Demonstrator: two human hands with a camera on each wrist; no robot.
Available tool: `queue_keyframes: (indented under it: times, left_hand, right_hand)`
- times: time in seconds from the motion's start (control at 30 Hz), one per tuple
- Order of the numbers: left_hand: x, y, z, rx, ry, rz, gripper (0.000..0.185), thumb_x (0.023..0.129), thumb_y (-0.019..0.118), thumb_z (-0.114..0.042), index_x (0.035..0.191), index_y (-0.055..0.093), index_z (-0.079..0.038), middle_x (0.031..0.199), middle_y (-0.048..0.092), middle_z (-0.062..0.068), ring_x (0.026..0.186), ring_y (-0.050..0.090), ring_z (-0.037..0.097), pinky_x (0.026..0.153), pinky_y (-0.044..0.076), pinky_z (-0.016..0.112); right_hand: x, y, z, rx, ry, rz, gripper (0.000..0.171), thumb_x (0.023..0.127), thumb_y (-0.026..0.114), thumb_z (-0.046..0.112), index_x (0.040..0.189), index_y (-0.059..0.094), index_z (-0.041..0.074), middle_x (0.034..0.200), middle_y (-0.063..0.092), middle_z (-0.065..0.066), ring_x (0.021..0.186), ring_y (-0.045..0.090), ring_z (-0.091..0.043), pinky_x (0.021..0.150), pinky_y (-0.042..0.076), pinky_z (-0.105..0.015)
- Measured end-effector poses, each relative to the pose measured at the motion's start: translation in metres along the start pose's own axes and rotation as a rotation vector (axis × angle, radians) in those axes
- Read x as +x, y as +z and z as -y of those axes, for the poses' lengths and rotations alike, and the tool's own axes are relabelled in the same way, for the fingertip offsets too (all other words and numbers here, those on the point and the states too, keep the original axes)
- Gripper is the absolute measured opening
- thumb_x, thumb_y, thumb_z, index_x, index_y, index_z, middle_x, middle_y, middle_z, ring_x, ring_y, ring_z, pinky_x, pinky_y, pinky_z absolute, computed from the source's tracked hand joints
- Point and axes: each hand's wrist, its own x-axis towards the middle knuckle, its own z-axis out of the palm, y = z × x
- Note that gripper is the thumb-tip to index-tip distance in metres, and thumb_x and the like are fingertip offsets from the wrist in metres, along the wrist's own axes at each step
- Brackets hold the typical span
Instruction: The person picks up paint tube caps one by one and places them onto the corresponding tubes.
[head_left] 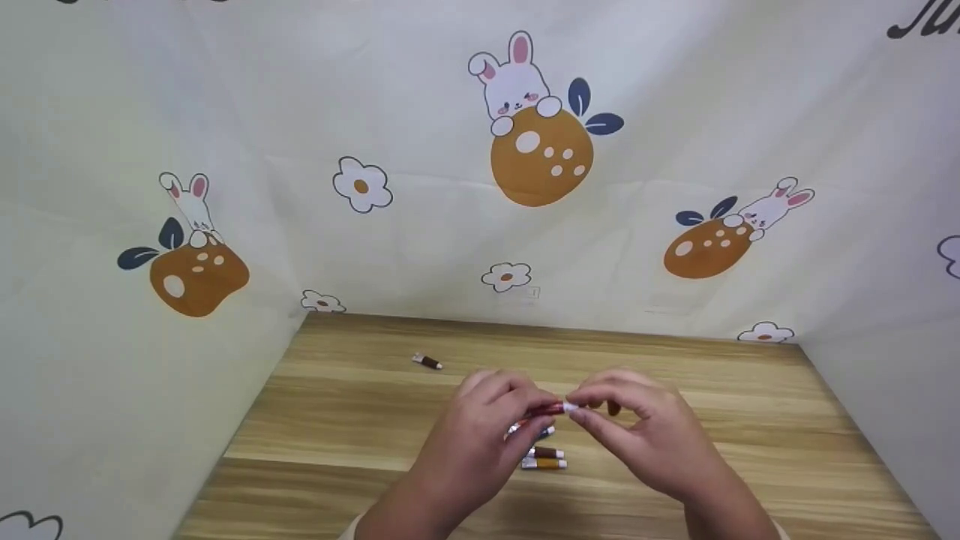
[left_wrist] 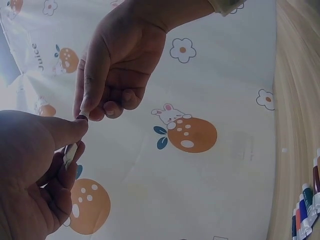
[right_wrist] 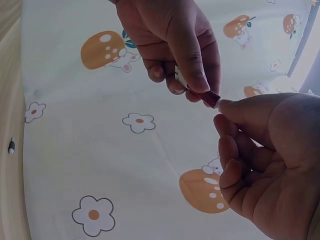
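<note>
My left hand (head_left: 480,439) holds a small dark red paint tube (head_left: 553,409) between thumb and fingers. At its tip, my right hand (head_left: 649,427) pinches the white cap (head_left: 571,407) with thumb and index finger. The right wrist view shows the red tube (right_wrist: 212,99) pointing at the right fingertips, its cap mostly covered by them. The tube's pale crimped end (left_wrist: 69,155) shows among the left fingers in the left wrist view. Below the hands on the table lie an ochre tube (head_left: 551,464), a brown tube (head_left: 549,453) and a blue-green one, partly hidden.
A lone dark brown tube (head_left: 428,361) lies farther back on the wooden table (head_left: 345,420). Several tubes, among them a green one (left_wrist: 307,194), lie side by side in the left wrist view. A cloth printed with rabbits (head_left: 420,247) encloses the table's back and sides.
</note>
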Motion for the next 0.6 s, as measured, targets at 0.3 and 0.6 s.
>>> queue_keyframes:
  times: [0.3, 0.6]
  left_hand:
    - [0.0002, 0.0014, -0.0028, -0.018, 0.029, -0.019, 0.013, 0.097, 0.081, -0.023, 0.109, 0.078, -0.026, 0.101, 0.071, -0.016, 0.097, 0.063, 0.007, 0.089, 0.050, 0.022]
    - [-0.0005, 0.0019, -0.0026, -0.023, 0.009, -0.010, 0.012, 0.099, 0.079, -0.027, 0.110, 0.078, -0.026, 0.104, 0.071, -0.016, 0.098, 0.062, 0.007, 0.088, 0.050, 0.022]
  right_hand:
    - [-0.0007, 0.0002, -0.0028, -0.013, 0.059, 0.044, 0.020, 0.096, 0.080, 0.015, 0.091, 0.080, 0.034, 0.091, 0.074, 0.021, 0.079, 0.062, 0.002, 0.067, 0.053, -0.024]
    - [-0.0008, -0.0005, -0.0059, 0.031, 0.095, 0.051, 0.023, 0.101, 0.072, 0.009, 0.093, 0.081, 0.028, 0.088, 0.075, 0.018, 0.080, 0.066, 0.001, 0.069, 0.055, -0.024]
